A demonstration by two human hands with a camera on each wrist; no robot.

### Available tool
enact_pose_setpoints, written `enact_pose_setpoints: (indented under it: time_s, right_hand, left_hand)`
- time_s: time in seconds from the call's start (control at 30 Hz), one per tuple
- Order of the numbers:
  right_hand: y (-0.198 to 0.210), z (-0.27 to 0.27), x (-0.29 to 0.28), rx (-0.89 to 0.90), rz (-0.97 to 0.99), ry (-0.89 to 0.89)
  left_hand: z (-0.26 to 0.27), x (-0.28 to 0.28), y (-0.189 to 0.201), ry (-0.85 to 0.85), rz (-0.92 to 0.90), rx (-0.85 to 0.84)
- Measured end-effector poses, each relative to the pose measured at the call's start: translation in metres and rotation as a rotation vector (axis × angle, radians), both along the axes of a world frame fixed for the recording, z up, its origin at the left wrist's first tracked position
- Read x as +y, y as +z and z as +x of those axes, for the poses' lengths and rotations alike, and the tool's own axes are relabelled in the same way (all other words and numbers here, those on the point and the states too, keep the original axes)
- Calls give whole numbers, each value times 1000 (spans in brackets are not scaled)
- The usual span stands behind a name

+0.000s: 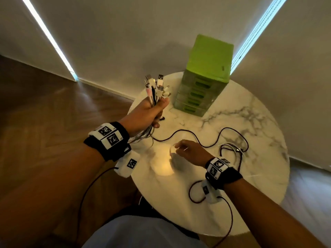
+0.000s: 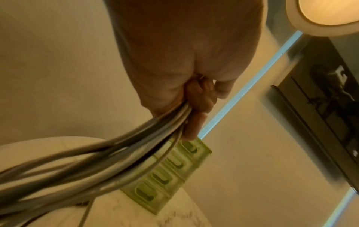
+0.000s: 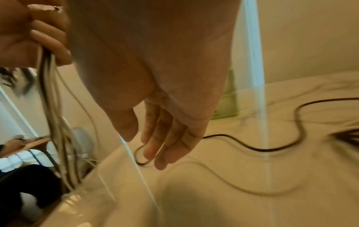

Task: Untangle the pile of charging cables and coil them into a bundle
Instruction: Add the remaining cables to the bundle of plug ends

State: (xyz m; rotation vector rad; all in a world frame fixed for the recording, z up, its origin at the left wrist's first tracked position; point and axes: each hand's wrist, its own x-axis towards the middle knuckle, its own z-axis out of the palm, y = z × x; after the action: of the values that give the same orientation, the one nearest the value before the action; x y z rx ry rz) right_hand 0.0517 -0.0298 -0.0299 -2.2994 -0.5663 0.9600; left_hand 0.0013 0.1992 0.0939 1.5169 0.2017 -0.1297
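Note:
My left hand [image 1: 155, 111] is raised over the table's left side and grips a bundle of charging cables [image 1: 154, 88], with several plugs sticking up above the fist. In the left wrist view the fingers [image 2: 196, 104] curl round the grey and white strands [image 2: 116, 155], which trail down past the table edge. My right hand [image 1: 184, 149] hovers low over the marble with relaxed, nearly straight fingers [image 3: 155, 147] and holds nothing. A black cable [image 1: 197, 138] snakes across the table beyond it. A thin pale cable [image 3: 213, 173] lies blurred just under the fingers.
The round white marble table [image 1: 250, 185] carries a green drawer unit [image 1: 206, 74] at the back. A small tangle of white and black cable [image 1: 232, 147] lies right of my right hand. Wooden floor surrounds the table; a wall stands behind.

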Motion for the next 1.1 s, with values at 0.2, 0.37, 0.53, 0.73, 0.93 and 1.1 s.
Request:
enact_pose_setpoints:
  time_s: [0.2,0.37,0.53,0.73,0.93,1.1]
  right_hand:
    - [-21,-21,-47,-72,-56,118]
    - [-49,-41,-20,-119,-91,190]
    - [-65,-47,-6,-203,-200,179]
    - [19,-20,-1,-134,92,252]
    - [102,-8,-5,-253,319,135]
    - [106,-15,-9,-178,544,-59]
  left_hand:
    - [6,-36,-12,-34,17,88]
    - [-4,-43,-22,-22,21,107]
    - [-22,-41,-29,38,39,117]
    - [-41,-29,-36,108,81,112]
    - [-35,-37,-43,-26,255,74]
    - [-30,-47,-47,-85,313,56]
